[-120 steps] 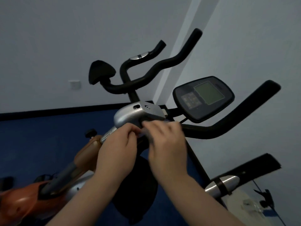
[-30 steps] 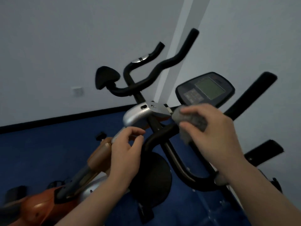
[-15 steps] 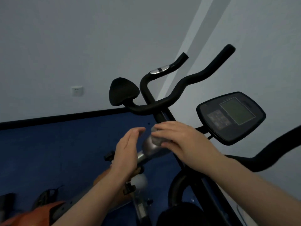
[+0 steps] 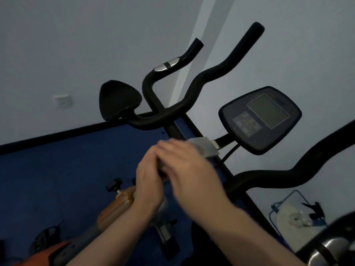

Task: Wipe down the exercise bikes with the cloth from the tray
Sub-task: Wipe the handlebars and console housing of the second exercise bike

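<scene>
the person's left hand [image 4: 148,181] and right hand [image 4: 189,169] meet over the silver-grey metal stem housing [image 4: 206,148] of the nearer black exercise bike [image 4: 269,175], just below its dark oval console with the grey screen [image 4: 260,118]. both hands are blurred. a dark grey wad, most likely the grey cloth [image 4: 161,166], shows only as a sliver between them; the left fingers curl shut against it, and the right fingers lie close together over the top of it, though whether they truly grip it cannot be told. the cloth sits at the stem, touching or just above the metal.

the step in hand seems to be wiping the stem below the console. the curved black handlebars [image 4: 192,93] of the farther bike, its black padded saddle [image 4: 118,100] and the console face look untouched by the hands at this moment, so much of the task probably remains. the next move calls for one hand to take a firm hold of the cloth and draw it along the housing towards the console, pressing lightly near the screen and its thin cable. the blue floor [image 4: 57,179] lies below.
</scene>
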{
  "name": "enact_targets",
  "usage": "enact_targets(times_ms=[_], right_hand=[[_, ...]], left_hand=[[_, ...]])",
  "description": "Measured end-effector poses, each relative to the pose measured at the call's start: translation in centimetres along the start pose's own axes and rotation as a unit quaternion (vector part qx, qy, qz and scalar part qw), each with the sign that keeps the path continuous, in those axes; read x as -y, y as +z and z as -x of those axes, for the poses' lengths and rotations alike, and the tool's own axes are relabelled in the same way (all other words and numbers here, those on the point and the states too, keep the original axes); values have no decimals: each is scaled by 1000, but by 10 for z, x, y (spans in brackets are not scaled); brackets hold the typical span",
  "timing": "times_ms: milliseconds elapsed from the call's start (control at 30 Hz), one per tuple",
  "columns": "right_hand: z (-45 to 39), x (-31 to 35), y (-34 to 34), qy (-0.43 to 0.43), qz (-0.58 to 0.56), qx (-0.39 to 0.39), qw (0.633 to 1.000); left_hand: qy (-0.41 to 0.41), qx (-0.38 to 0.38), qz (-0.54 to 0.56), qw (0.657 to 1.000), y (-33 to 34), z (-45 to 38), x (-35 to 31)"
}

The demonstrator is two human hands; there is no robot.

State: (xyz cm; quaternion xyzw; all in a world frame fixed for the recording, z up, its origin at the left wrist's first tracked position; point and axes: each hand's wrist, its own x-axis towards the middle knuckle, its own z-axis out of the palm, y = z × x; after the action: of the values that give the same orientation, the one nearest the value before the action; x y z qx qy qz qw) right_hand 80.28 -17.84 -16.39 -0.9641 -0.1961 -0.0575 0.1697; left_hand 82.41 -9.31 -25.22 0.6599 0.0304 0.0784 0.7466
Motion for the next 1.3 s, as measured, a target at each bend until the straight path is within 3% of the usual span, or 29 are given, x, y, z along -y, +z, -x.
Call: enact_targets(times_ms=[67, 200, 367, 533, 700, 833, 1000, 1100, 1167, 1300], right_hand=[[9, -1, 0, -23, -9, 22, 999], [9, -33, -22, 127, -14, -55, 990], [-67, -67, -31, 277, 0, 140, 951], [-16, -58, -26, 238, -9, 92, 967], [-45, -69, -26, 356, 18, 154, 922], [-8, -53, -20, 292, 25, 112, 950], [-43, -50, -13, 276, -14, 37, 960], [-25, -25, -4, 128, -23, -27, 991], [-1, -22, -12, 34, -1, 16, 999], [-22, -43, -35, 126, -5, 20, 992]], left_hand=[[-12, -21, 25, 999, -2, 2, -1], [50, 4, -36, 998, -2, 5, -14], [129, 71, -113, 983, 11, -17, -37], [100, 80, -113, 985, 16, -39, -34], [112, 47, -123, 985, 17, -38, -30], [123, 46, -127, 983, 17, -38, -28], [45, 1, -31, 998, 13, -39, -30], [-14, -28, 20, 999, 7, -31, -24], [-36, -31, 24, 999, 3, -21, -17], [-43, -47, 30, 997, -6, -11, -12]])
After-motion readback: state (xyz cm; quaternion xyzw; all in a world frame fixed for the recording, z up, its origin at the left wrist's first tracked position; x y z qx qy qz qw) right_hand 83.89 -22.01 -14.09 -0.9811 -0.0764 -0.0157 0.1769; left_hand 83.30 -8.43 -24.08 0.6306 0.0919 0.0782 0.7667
